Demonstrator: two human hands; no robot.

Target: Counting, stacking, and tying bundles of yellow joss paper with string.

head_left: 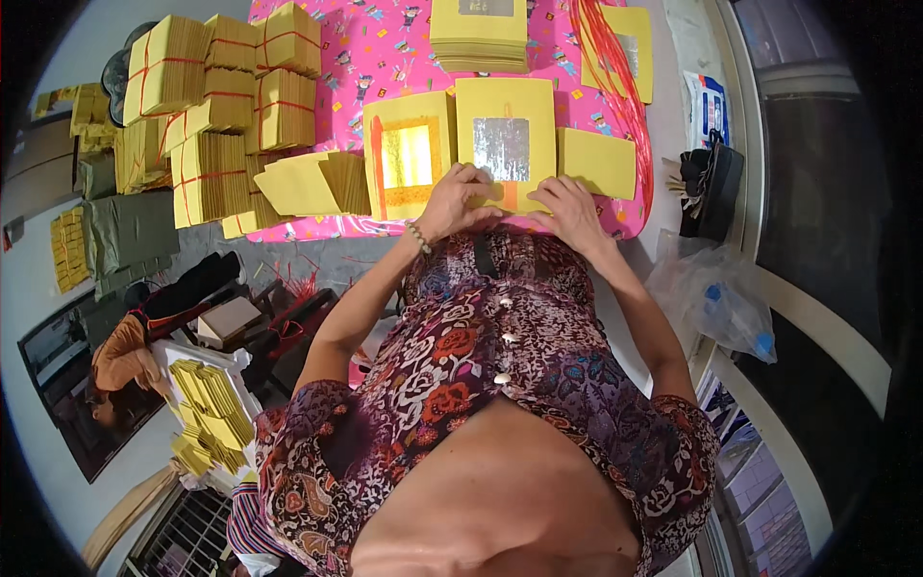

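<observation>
From my end I see a yellow sheet (473,115) with a silver square (501,154) lying at the table's near edge, right in front of the person. Its long axis runs away from the body, nearly straight, with one short edge facing the person and the other facing the far side. The left hand (460,202) is at its near left corner, fingers bent and close together; the right hand (574,213) has curled fingers at the near right corner. I cannot tell whether either hand pinches the paper. Just left lies a gold-square sheet (433,108), set almost parallel; just right is a plain yellow piece (601,162), longer crosswise. Beyond are a paper stack (478,55) and red strings (615,82) on the pink tablecloth (375,48). Farther left, I see tied yellow bundles (165,72) piled up.
</observation>
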